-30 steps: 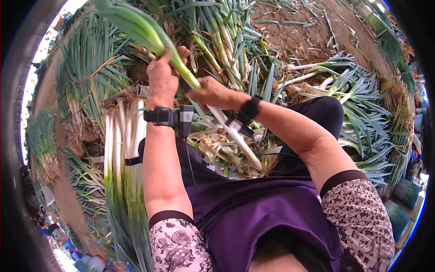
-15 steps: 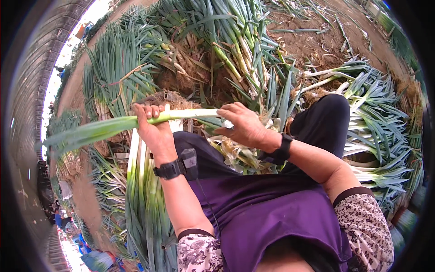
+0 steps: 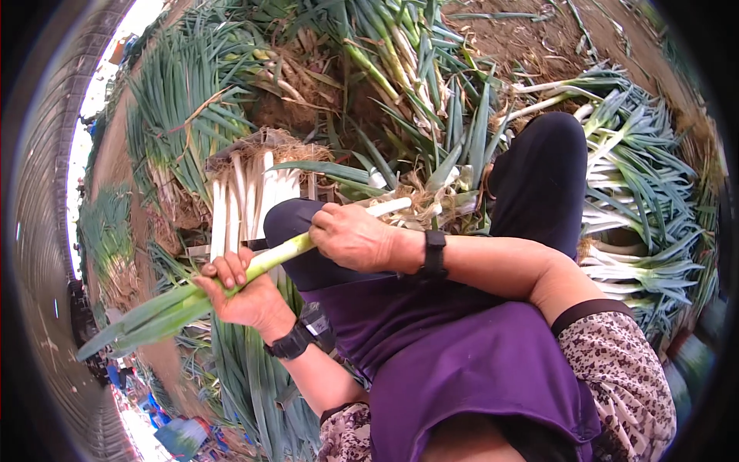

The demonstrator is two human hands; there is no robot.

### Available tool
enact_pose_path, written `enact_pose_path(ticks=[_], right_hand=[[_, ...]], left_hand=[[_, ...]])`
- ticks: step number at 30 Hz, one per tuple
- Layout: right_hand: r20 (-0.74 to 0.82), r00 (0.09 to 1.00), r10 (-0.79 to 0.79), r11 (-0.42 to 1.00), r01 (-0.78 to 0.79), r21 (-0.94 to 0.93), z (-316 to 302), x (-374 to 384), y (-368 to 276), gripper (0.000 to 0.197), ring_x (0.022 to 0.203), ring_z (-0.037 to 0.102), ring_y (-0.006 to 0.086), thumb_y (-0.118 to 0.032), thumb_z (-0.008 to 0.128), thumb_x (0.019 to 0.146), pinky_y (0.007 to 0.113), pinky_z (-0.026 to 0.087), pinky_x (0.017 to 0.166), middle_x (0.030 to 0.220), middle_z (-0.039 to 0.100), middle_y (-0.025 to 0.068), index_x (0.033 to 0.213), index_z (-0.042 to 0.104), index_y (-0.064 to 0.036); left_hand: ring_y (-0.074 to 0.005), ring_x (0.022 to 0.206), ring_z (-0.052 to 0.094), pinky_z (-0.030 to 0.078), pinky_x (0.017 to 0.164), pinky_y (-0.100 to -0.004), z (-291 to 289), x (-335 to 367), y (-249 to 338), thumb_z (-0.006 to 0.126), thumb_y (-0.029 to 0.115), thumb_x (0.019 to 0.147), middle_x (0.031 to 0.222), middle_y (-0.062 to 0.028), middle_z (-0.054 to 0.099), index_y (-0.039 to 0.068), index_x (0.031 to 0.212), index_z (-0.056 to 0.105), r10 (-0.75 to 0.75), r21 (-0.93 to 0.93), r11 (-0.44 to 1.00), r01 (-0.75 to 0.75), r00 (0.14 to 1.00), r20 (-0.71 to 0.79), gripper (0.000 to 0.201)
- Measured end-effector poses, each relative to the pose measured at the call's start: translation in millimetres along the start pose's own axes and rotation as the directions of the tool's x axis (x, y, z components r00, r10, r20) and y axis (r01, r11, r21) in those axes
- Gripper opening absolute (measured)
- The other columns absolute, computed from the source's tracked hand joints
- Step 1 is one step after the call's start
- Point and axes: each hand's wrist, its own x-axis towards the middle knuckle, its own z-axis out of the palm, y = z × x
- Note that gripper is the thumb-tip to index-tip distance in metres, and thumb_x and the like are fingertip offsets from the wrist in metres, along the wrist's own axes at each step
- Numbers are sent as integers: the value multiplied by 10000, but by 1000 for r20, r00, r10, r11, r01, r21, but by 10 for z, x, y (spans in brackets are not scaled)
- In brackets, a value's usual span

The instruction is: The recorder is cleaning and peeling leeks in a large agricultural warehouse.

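A long green onion [image 3: 280,255] lies slantwise across my lap, its white end [image 3: 390,206] at the upper right and its green leaves [image 3: 158,312] at the lower left. My left hand [image 3: 250,299] is closed on it where the leaves begin, thumb and fingers on either side. Higher up the stalk, my right hand [image 3: 354,237] is wrapped round it with the fingers curled. Just beyond my left hand stands a bundle of white-stemmed onions [image 3: 245,189], roots up, beside my knee. Peeled skins and loose leaves [image 3: 422,202] lie past the white end.
Unpeeled onions with soil on their roots [image 3: 181,100] are heaped at the far left, with another heap [image 3: 400,61] at far centre. A pile of onions [image 3: 643,200] covers the right side beyond my bent knee [image 3: 546,169]. Brown soil [image 3: 531,42] shows at the back.
The onion has tilted, its leafy end dropping toward the lower left. My right hand has slid from the white end down the stalk and closed round it. My left hand has moved lower.
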Motion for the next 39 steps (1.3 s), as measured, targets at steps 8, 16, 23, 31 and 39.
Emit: enact_pose_path(ticks=[8, 16, 23, 31, 39], right_hand=[[8, 983, 182, 922, -173, 345, -80, -59, -120, 275, 862, 602, 313, -133, 689, 770, 393, 504, 737, 941, 602, 140, 1007, 624, -7], [-82, 994, -79, 991, 88, 104, 34, 105, -274, 214, 736, 562, 293, -66, 647, 702, 383, 485, 638, 833, 548, 118, 878, 580, 35], [-56, 747, 663, 677, -566, 471, 96, 43, 181, 121, 606, 637, 294, -100, 646, 740, 373, 505, 578, 657, 618, 184, 693, 626, 9], [-177, 473, 863, 389, -845, -366, 104, -1413, 2294, 266, 725, 650, 332, -220, 536, 804, 417, 523, 647, 712, 636, 169, 697, 675, -20], [-36, 371, 928, 360, -869, 340, -106, -1245, 2598, 322, 875, 646, 204, -323, 619, 901, 290, 502, 801, 963, 695, 91, 1003, 680, -24]], left_hand=[[-85, 520, 314, 288, 601, -275, 12, -210, 25, 513, 283, 953, 576, 53, 319, 116, 815, 515, 98, 136, 986, -98, 995, 7, 217], [-78, 507, 292, 280, 581, -272, 10, -275, 173, 509, 297, 951, 571, 44, 300, 122, 784, 496, 145, 153, 977, -146, 989, 18, 242], [-71, 481, 271, 250, 539, -244, -201, -351, 528, 543, 302, 933, 555, 51, 281, 109, 778, 511, 272, 140, 956, -259, 959, -85, 249], [-73, 468, 304, 266, 521, -244, -507, -436, 930, 535, 277, 940, 544, 47, 305, 101, 755, 464, 372, 125, 928, -352, 898, -233, 265], [-85, 497, 354, 317, 553, -247, -755, -324, 922, 548, 320, 947, 567, 32, 337, 105, 708, 410, 280, 74, 956, -285, 804, -525, 350]])
